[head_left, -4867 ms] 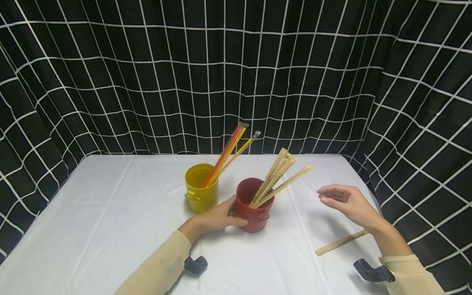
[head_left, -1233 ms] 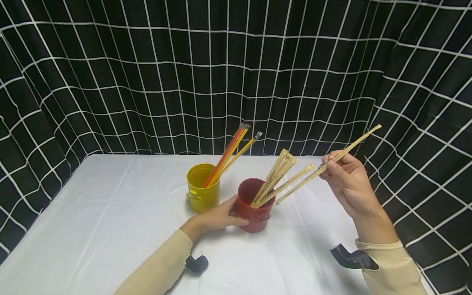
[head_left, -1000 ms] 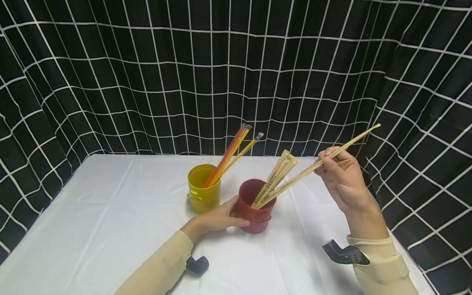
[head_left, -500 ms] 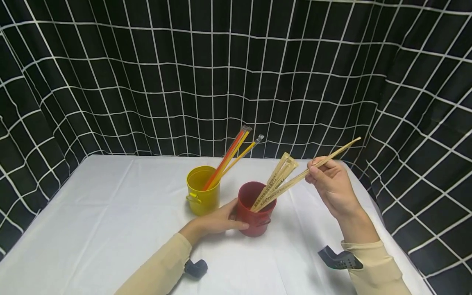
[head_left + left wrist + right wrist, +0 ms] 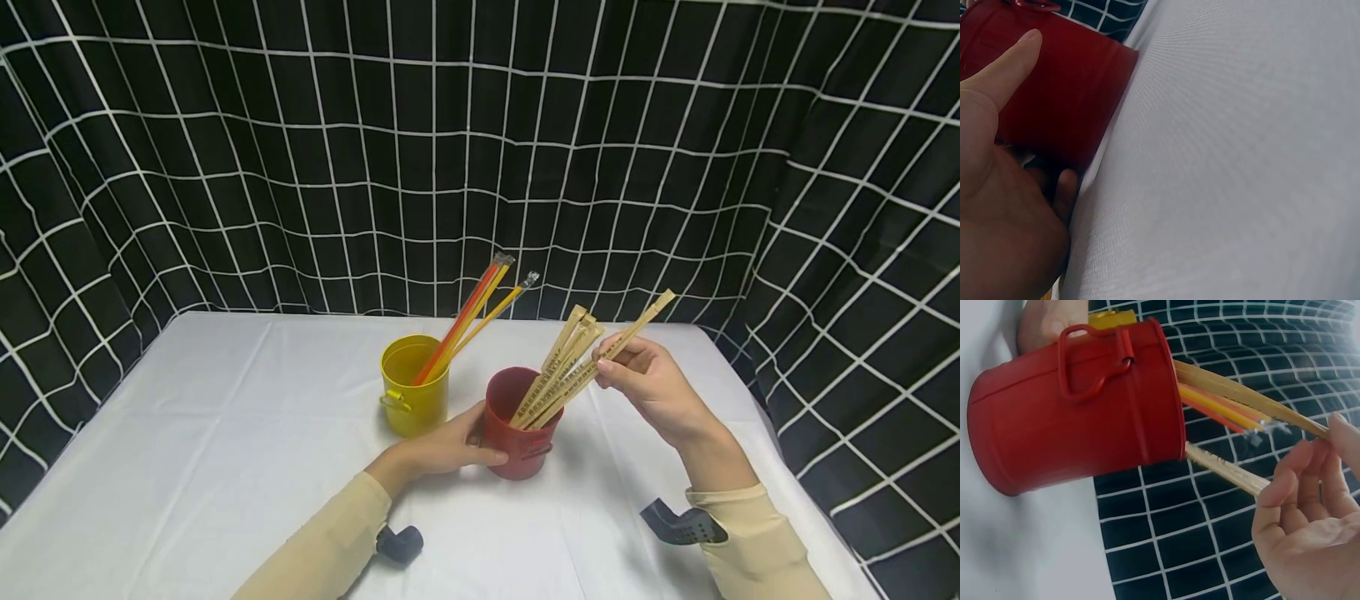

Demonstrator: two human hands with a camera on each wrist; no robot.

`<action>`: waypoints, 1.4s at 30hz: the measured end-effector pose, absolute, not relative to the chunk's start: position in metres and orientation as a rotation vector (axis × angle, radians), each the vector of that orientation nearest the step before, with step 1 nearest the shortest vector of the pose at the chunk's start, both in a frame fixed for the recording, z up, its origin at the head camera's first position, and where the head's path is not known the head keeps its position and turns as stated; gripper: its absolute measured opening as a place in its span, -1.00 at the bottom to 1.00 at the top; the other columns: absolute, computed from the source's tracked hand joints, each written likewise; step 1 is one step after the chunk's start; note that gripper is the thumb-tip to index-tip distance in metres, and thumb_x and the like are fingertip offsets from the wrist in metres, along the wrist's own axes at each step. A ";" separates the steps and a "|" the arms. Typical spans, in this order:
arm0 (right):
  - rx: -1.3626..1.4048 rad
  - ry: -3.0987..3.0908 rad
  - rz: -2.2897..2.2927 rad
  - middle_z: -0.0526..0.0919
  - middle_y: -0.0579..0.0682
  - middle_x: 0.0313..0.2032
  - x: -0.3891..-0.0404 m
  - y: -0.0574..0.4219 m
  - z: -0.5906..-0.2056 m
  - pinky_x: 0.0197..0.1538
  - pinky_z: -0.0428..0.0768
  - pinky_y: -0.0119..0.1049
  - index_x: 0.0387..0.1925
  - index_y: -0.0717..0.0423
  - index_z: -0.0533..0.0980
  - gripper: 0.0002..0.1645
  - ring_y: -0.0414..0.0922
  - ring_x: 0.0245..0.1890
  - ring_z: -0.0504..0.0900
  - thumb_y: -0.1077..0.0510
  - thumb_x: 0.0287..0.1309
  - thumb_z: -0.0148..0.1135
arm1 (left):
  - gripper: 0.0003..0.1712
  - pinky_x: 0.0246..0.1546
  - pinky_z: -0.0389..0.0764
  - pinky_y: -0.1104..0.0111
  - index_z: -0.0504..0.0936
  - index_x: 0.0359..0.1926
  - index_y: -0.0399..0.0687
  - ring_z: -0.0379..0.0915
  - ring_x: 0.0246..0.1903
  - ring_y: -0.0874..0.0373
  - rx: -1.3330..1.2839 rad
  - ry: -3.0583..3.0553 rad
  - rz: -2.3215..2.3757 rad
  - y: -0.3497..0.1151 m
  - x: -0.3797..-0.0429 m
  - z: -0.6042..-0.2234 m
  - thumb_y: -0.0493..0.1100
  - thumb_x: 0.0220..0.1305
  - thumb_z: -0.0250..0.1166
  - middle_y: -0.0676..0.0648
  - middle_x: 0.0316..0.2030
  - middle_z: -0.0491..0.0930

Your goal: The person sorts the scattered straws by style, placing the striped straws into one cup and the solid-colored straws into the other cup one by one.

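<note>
A small red bucket (image 5: 516, 458) stands on the white cloth with several paper-wrapped chopsticks (image 5: 573, 333) leaning out to the right. My left hand (image 5: 442, 446) grips its left side, the thumb across the front; in the left wrist view the thumb (image 5: 1013, 69) lies on the red wall. With thumb and fingertips, my right hand (image 5: 660, 392) pinches one wrapped chopstick packet (image 5: 651, 313) near its upper part. The lower end of this packet is inside the bucket, hidden by the rim. In the right wrist view the bucket's wire handle (image 5: 1063, 369) hangs on its side.
A yellow bucket (image 5: 416, 412) stands behind and left of the red one. Orange and yellow thin sticks (image 5: 465, 321) with clear wrapped ends lean out of it. Behind the white tablecloth (image 5: 225, 433) hangs a black curtain (image 5: 360, 154) with a white grid.
My right hand picked a wrapped chopstick packet off the table's right side, brought it left, and lowered its end into the red bucket. The left hand stays on the bucket.
</note>
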State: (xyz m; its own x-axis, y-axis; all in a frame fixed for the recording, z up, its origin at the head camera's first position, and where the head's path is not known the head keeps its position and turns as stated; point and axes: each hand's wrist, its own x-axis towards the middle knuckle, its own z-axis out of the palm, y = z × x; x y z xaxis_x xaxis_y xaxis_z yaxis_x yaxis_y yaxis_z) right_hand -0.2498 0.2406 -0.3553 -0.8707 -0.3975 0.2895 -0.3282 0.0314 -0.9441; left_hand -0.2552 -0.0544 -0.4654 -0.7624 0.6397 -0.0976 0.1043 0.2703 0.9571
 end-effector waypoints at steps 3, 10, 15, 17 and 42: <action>-0.750 2.262 -1.944 0.70 -0.21 -0.24 -0.253 0.243 -0.358 -0.10 0.60 -0.43 -0.13 0.10 0.54 -0.84 -0.32 -0.24 0.63 0.36 0.38 0.11 | 0.01 0.59 0.15 0.08 -0.01 0.60 0.24 0.04 0.57 0.06 0.678 2.074 1.511 -0.054 -0.256 -0.466 -0.01 0.29 0.38 0.05 0.57 0.15; -0.669 2.317 -1.785 0.76 -0.26 -0.11 -0.262 0.240 -0.368 -0.04 0.62 -0.39 -0.12 0.07 0.54 -0.89 -0.33 -0.13 0.69 0.28 0.38 0.16 | 0.05 0.61 0.10 0.08 -0.03 0.60 0.28 -0.02 0.59 0.11 0.658 2.110 1.481 -0.054 -0.257 -0.468 0.06 0.27 0.40 0.10 0.58 0.11; -0.600 2.340 -1.744 0.75 -0.31 -0.11 -0.264 0.238 -0.376 -0.05 0.63 -0.40 -0.11 0.06 0.53 -0.90 -0.33 -0.16 0.67 0.24 0.37 0.20 | 0.04 0.61 0.10 0.07 -0.03 0.60 0.27 -0.03 0.59 0.09 0.667 2.097 1.481 -0.053 -0.256 -0.467 0.06 0.27 0.40 0.09 0.59 0.10; -0.583 2.345 -1.721 0.74 -0.32 -0.12 -0.265 0.237 -0.379 -0.05 0.63 -0.40 -0.08 0.12 0.52 -0.87 -0.32 -0.16 0.66 0.24 0.36 0.21 | 0.04 0.60 0.11 0.07 -0.04 0.61 0.25 -0.03 0.59 0.07 0.678 2.089 1.487 -0.053 -0.256 -0.467 0.04 0.28 0.39 0.06 0.59 0.09; -0.645 2.404 -1.487 0.66 0.33 0.10 -0.268 0.232 -0.389 0.12 0.62 -0.42 0.02 0.42 0.56 -0.62 -0.30 0.00 0.70 0.22 0.26 0.31 | 0.05 0.62 0.07 0.10 -0.05 0.61 0.22 -0.04 0.60 0.09 0.698 2.097 1.493 -0.054 -0.258 -0.471 0.03 0.28 0.39 0.06 0.59 0.08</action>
